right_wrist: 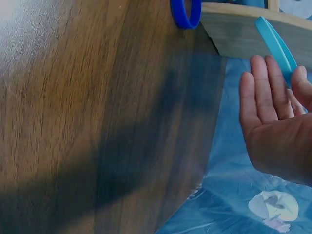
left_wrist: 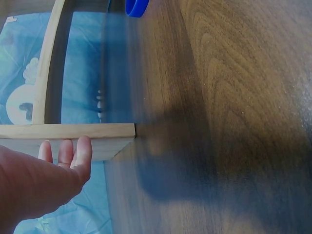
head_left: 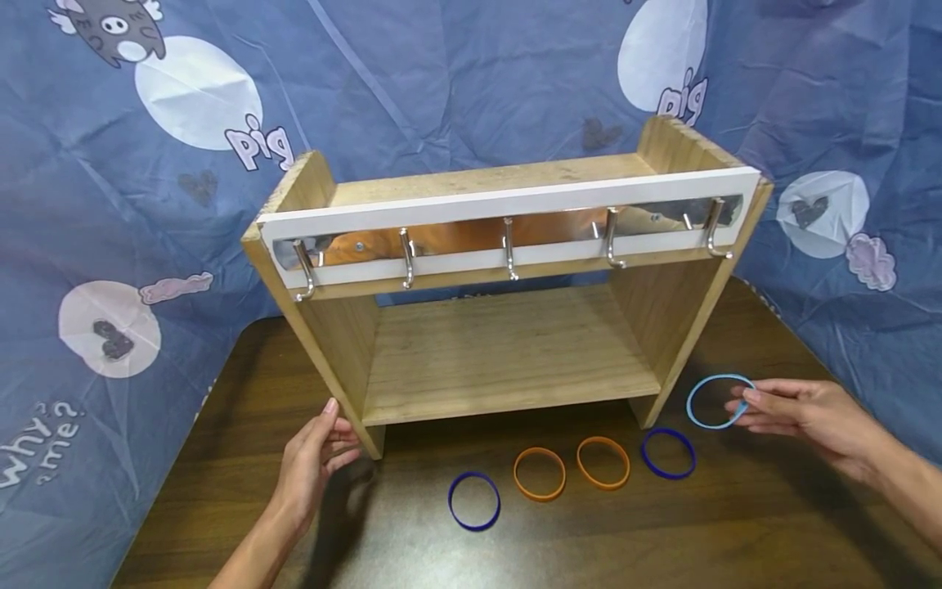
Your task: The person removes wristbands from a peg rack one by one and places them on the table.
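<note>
Between thumb and fingers, my right hand [head_left: 817,421] pinches a light blue wristband [head_left: 695,401], raised at the right of the wooden rack [head_left: 508,348]. The same light blue band shows edge-on in the right wrist view, above the right hand [right_wrist: 278,112]. At the rack's lower left side panel, my left hand [head_left: 312,458] rests its fingers against the wood; the left wrist view shows the fingertips touching the panel's edge. On the table before the rack lie a dark blue wristband [head_left: 473,501], two orange wristbands [head_left: 540,474] and another dark blue wristband [head_left: 668,454].
Several metal hooks [head_left: 509,249] line the rack's white front rail [head_left: 515,195]; no band hangs on them. The rack stands on a dark brown wooden table [head_left: 412,540]. Behind and around it hangs a blue cloth [head_left: 441,82] with pig prints.
</note>
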